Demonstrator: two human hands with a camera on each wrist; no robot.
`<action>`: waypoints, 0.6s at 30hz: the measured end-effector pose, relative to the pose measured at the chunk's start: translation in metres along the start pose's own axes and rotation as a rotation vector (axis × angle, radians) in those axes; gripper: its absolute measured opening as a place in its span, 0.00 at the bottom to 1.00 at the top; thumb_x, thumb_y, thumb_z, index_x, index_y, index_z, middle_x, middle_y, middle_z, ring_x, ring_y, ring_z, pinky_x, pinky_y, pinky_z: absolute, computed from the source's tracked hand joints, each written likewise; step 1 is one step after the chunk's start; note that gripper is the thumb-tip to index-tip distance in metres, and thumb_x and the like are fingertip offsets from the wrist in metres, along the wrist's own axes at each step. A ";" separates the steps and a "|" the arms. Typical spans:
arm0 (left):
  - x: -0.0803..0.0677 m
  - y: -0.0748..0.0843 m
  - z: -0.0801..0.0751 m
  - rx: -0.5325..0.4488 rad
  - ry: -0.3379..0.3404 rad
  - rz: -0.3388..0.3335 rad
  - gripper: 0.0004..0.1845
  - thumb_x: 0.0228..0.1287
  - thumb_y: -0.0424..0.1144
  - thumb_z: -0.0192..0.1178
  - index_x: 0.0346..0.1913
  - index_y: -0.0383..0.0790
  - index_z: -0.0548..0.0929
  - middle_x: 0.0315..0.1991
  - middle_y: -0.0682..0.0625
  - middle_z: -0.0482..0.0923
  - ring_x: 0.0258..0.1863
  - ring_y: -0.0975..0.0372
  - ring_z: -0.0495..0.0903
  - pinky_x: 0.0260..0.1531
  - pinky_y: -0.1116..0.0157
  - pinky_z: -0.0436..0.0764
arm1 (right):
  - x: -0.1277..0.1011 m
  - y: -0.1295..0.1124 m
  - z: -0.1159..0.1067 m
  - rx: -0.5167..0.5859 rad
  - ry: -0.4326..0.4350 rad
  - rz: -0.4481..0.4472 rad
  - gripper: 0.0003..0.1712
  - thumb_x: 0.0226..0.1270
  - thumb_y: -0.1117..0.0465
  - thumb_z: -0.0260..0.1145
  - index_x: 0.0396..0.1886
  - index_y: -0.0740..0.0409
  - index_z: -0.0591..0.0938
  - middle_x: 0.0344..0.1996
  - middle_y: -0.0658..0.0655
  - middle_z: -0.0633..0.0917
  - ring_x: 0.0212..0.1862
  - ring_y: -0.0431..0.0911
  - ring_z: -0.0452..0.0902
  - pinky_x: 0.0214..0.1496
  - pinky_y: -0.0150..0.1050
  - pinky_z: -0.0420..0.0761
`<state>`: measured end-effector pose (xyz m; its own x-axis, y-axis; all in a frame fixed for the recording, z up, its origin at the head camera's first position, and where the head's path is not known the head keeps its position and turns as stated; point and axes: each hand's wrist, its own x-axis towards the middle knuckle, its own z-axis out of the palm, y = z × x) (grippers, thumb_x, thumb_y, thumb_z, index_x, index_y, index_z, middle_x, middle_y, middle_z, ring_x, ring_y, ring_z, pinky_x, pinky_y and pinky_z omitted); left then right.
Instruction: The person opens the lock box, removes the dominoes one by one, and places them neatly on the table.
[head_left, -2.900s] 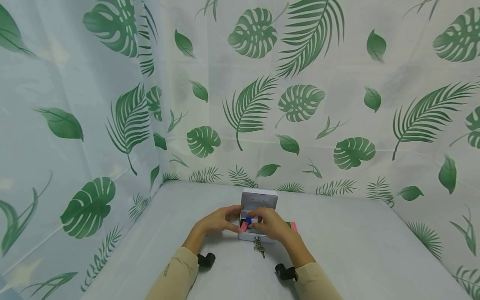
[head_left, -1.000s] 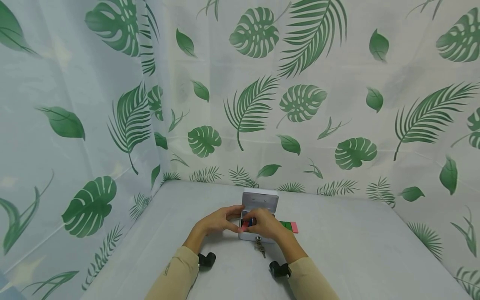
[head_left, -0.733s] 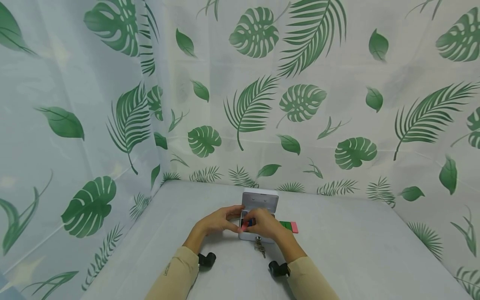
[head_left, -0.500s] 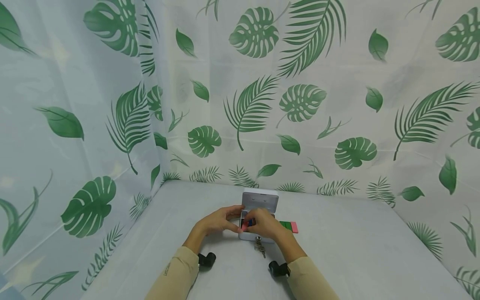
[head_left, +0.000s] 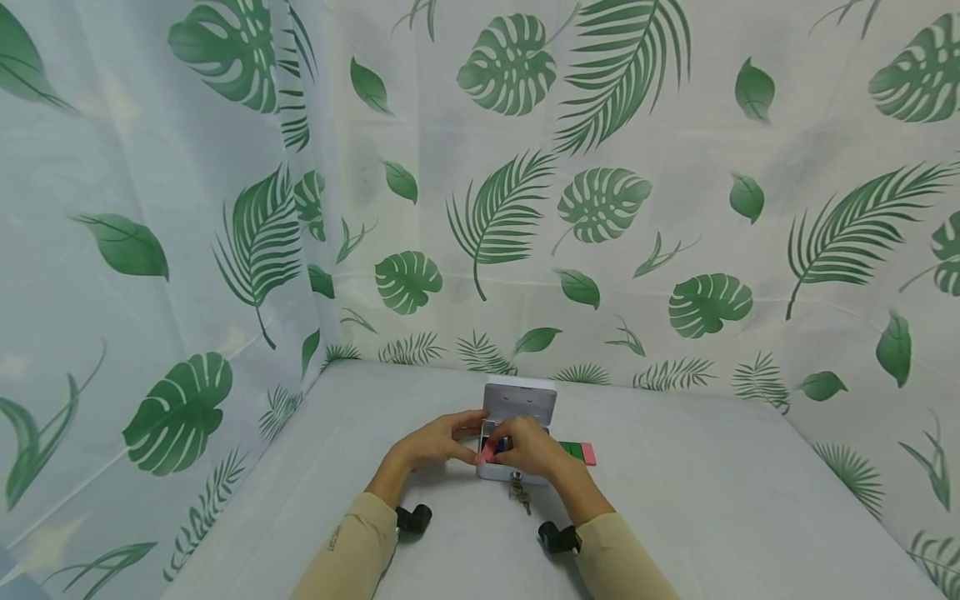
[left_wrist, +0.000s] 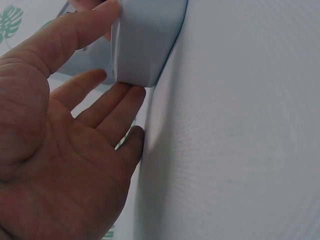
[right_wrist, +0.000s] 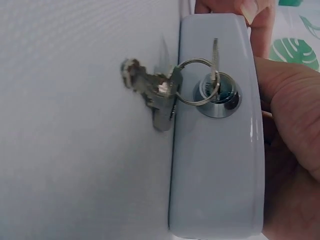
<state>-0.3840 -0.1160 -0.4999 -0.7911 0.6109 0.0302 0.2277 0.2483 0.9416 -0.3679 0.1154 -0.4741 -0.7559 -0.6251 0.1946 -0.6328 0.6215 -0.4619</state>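
Leaf-print curtains (head_left: 637,125) hang behind and left of white tabletop (head_left: 750,500). Lockbox (right_wrist: 215,175) sits on it, lid (head_left: 519,403) up. My left hand (head_left: 435,444), fingers straight, touches lockbox's left end. My right hand (head_left: 534,450) pinches pink block (head_left: 488,451) inside lockbox. Green blocks (head_left: 573,451) lie to right; keys (right_wrist: 162,110) hang from lock (right_wrist: 227,107).

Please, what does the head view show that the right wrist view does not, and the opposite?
Only the head view: the open lid, pink piece, green pieces beside the box, and sleeves.

Only the right wrist view: the key ring as a clear loop; in the head view it is too small to tell.

Both: the box, its lock, keys, left hand, right hand and leafy curtain.
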 end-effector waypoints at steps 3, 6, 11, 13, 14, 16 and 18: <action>-0.001 0.001 0.000 0.009 0.002 0.002 0.49 0.59 0.35 0.76 0.82 0.46 0.62 0.81 0.49 0.62 0.80 0.52 0.63 0.78 0.45 0.62 | 0.000 0.001 0.001 -0.005 0.006 0.013 0.08 0.62 0.65 0.78 0.41 0.57 0.91 0.38 0.52 0.90 0.34 0.40 0.76 0.35 0.32 0.77; -0.002 0.002 0.000 0.009 0.004 0.000 0.49 0.59 0.35 0.76 0.82 0.46 0.62 0.81 0.50 0.62 0.80 0.52 0.63 0.78 0.45 0.63 | 0.000 0.001 0.002 -0.011 0.014 0.027 0.08 0.62 0.64 0.78 0.41 0.57 0.91 0.37 0.52 0.90 0.33 0.40 0.76 0.35 0.32 0.78; -0.002 0.002 0.000 0.007 0.006 -0.005 0.49 0.59 0.35 0.76 0.82 0.47 0.63 0.81 0.49 0.62 0.80 0.51 0.63 0.78 0.44 0.62 | 0.002 0.000 0.003 -0.027 0.025 0.020 0.07 0.62 0.61 0.79 0.38 0.57 0.92 0.35 0.50 0.90 0.32 0.38 0.76 0.35 0.33 0.78; -0.001 0.002 0.000 0.007 0.008 -0.006 0.49 0.59 0.35 0.76 0.82 0.47 0.63 0.81 0.49 0.62 0.80 0.51 0.63 0.78 0.43 0.62 | 0.003 0.000 0.004 -0.034 0.028 0.020 0.06 0.61 0.61 0.79 0.37 0.57 0.92 0.33 0.49 0.90 0.31 0.38 0.76 0.34 0.32 0.78; -0.001 0.002 0.000 0.006 0.009 -0.004 0.49 0.59 0.35 0.76 0.81 0.47 0.63 0.81 0.48 0.62 0.80 0.51 0.63 0.78 0.43 0.62 | 0.003 0.000 0.004 -0.036 0.029 0.026 0.06 0.61 0.61 0.79 0.37 0.56 0.92 0.33 0.48 0.90 0.31 0.37 0.76 0.34 0.32 0.78; -0.001 0.002 0.000 0.005 0.011 -0.007 0.49 0.59 0.37 0.76 0.81 0.48 0.63 0.81 0.49 0.62 0.80 0.51 0.63 0.78 0.43 0.61 | 0.003 -0.001 0.005 -0.039 0.032 0.029 0.06 0.61 0.61 0.79 0.36 0.57 0.91 0.32 0.47 0.89 0.31 0.37 0.76 0.33 0.31 0.78; -0.001 0.001 0.000 0.005 0.014 -0.004 0.49 0.59 0.38 0.77 0.81 0.48 0.63 0.81 0.49 0.62 0.80 0.51 0.63 0.78 0.43 0.61 | 0.004 -0.001 0.005 -0.042 0.034 0.038 0.05 0.61 0.62 0.79 0.36 0.57 0.91 0.31 0.47 0.89 0.30 0.37 0.76 0.33 0.32 0.79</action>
<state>-0.3825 -0.1160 -0.4987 -0.7997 0.5996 0.0307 0.2268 0.2543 0.9402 -0.3693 0.1101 -0.4774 -0.7843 -0.5846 0.2075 -0.6095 0.6640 -0.4331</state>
